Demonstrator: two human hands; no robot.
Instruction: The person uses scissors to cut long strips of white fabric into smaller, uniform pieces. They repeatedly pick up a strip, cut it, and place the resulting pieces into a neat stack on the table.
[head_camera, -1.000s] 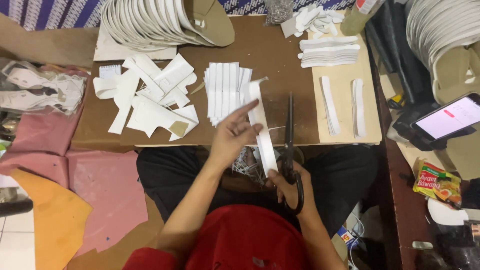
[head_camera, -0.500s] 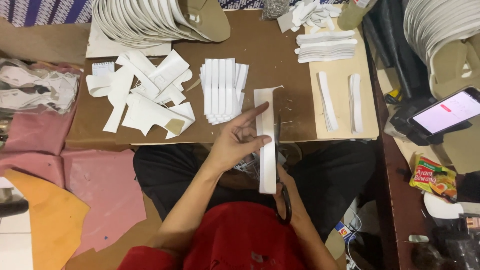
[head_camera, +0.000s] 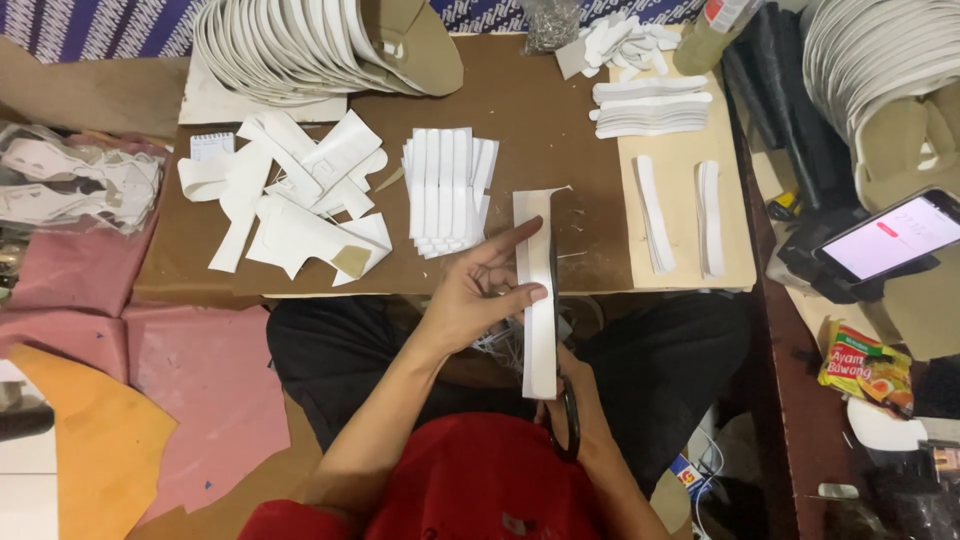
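My left hand (head_camera: 480, 290) pinches a long white strip (head_camera: 537, 300) that runs from the brown board's front edge down over my lap. My right hand (head_camera: 572, 400), low near my red shirt, grips black scissors (head_camera: 560, 330), and their blades run up along the strip's right edge. Just left of the strip, a stack of cut white strips (head_camera: 447, 190) lies on the brown work board (head_camera: 520, 110).
Loose white offcuts (head_camera: 290, 200) lie at the board's left. Two curved white pieces (head_camera: 680, 215) rest on a tan panel at right, with stacked white pieces (head_camera: 650, 105) behind them. Stacked insoles (head_camera: 300, 40) sit at the back, a lit phone (head_camera: 890, 240) at right, pink sheets (head_camera: 200, 380) on the floor.
The scissors' blades have travelled further up along the strip's right edge. My left hand shifted slightly to steady the strip, which now lies straighter toward me.
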